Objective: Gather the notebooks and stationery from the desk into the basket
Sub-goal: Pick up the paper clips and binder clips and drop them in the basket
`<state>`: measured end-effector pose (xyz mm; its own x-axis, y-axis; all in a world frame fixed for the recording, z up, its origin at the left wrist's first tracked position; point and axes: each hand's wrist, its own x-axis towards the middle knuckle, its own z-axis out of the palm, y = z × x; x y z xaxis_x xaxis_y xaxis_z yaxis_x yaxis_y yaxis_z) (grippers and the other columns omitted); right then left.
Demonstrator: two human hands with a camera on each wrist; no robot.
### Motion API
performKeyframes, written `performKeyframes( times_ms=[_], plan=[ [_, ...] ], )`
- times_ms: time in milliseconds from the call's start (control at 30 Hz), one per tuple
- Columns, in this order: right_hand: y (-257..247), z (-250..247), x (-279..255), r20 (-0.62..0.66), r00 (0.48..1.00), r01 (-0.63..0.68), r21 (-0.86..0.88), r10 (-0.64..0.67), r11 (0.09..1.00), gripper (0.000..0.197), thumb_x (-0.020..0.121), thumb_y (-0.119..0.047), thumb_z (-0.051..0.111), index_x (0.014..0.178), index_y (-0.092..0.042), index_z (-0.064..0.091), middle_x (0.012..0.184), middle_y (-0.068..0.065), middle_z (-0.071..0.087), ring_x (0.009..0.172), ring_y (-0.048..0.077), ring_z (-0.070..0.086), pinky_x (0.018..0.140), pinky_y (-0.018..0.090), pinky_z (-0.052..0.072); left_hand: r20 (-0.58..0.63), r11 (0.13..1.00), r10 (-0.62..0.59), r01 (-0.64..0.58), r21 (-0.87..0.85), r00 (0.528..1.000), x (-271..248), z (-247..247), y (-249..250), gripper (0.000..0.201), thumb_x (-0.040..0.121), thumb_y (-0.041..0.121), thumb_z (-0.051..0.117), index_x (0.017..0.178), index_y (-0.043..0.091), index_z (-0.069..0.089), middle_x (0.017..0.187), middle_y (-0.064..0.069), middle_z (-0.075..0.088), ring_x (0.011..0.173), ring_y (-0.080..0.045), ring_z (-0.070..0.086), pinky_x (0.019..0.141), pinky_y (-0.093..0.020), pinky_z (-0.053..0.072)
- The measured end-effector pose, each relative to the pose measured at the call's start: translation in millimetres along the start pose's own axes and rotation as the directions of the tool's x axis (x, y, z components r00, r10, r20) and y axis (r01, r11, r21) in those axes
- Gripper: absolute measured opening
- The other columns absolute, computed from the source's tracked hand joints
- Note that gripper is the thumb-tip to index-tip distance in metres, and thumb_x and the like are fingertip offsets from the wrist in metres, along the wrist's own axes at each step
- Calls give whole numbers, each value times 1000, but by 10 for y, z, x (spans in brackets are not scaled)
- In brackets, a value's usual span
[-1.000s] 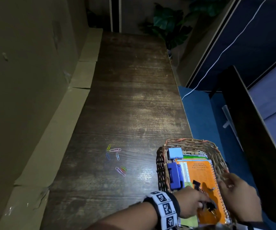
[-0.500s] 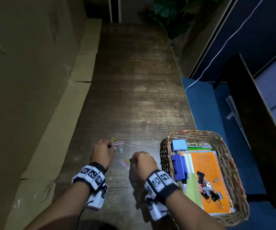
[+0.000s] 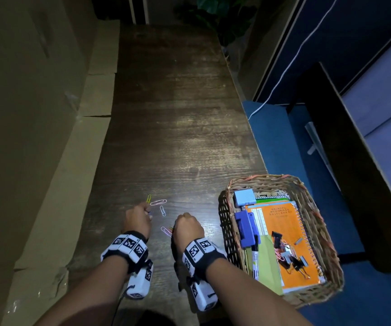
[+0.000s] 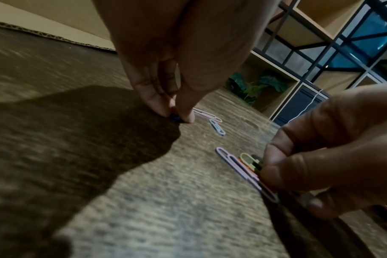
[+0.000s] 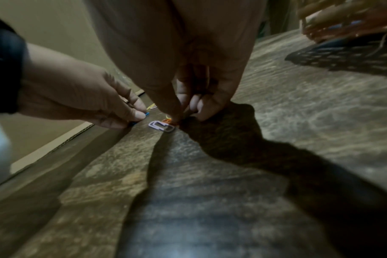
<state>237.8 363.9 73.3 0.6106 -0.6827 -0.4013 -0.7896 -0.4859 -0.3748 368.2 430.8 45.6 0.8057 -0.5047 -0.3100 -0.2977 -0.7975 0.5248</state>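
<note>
Several coloured paper clips lie on the dark wooden desk (image 3: 178,128). My left hand (image 3: 148,211) pinches a dark blue paper clip (image 4: 177,119) against the desk between thumb and finger. My right hand (image 3: 176,228) pinches an orange and a green clip (image 4: 252,162), its fingertips down on the wood. A lilac clip (image 5: 158,126) lies right beside them. A yellow clip (image 3: 148,198), a pink clip (image 3: 158,202) and a light blue clip (image 3: 163,211) lie loose just beyond my left hand. The wicker basket (image 3: 260,178) stands to the right of both hands.
In the basket lie an orange spiral notebook (image 3: 283,222), a blue stapler (image 3: 245,228), a pale blue box (image 3: 243,197), a marker (image 3: 255,257) and several binder clips (image 3: 290,257). Cardboard (image 3: 48,161) lines the desk's left side. The desk's right edge drops to blue floor.
A second ago both hands were over the basket's notebook. They have since moved left onto the paper clips; over the last half second they have stayed there, fingers closing on clips.
</note>
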Motion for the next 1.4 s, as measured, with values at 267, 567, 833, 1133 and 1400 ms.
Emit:
performKeyframes(
  times_ms=[267,567,833,1133,1400],
  plan=[
    [117,-538,-380,-52,999,10,331,7,944,11,83,-11,53,82,-8,64,69,3,56,70,16,61,68,25,50,197,986,45,-75,149,979,-83,-128,211,23,81,-6,49,72,11,62,86,-17,66,83,-34,62,78,-38,52],
    [1514,-1437,-1268,-285,935,-35,516,210,856,28,81,1,62,84,-24,73,69,-4,72,65,8,68,64,18,54,347,906,422,-403,-129,838,-771,-384,1121,22,85,-3,55,78,17,57,70,-4,66,56,-5,55,47,-8,41],
    [2288,-1531,-1529,-393,853,-191,380,345,905,31,78,7,61,87,-18,77,87,3,76,83,17,71,82,32,56,530,812,576,-513,-279,623,-1478,265,1982,24,90,7,47,100,11,69,81,-1,71,70,-8,67,63,-10,49],
    [2624,-1616,-1667,-382,841,-233,382,382,894,26,80,-7,61,85,-28,75,84,-2,77,76,15,70,70,36,57,583,816,572,-475,-330,577,-1779,769,2431,32,92,-2,46,115,8,65,111,-15,68,95,-19,67,85,-26,52],
    [2343,-1664,-1490,-354,880,-186,358,317,915,20,82,-14,62,92,-27,73,84,-1,76,83,22,70,74,39,57,550,779,600,-581,-235,581,-1546,613,2119,49,93,-1,41,135,24,47,146,-2,44,128,-16,44,111,-29,32]
  ],
)
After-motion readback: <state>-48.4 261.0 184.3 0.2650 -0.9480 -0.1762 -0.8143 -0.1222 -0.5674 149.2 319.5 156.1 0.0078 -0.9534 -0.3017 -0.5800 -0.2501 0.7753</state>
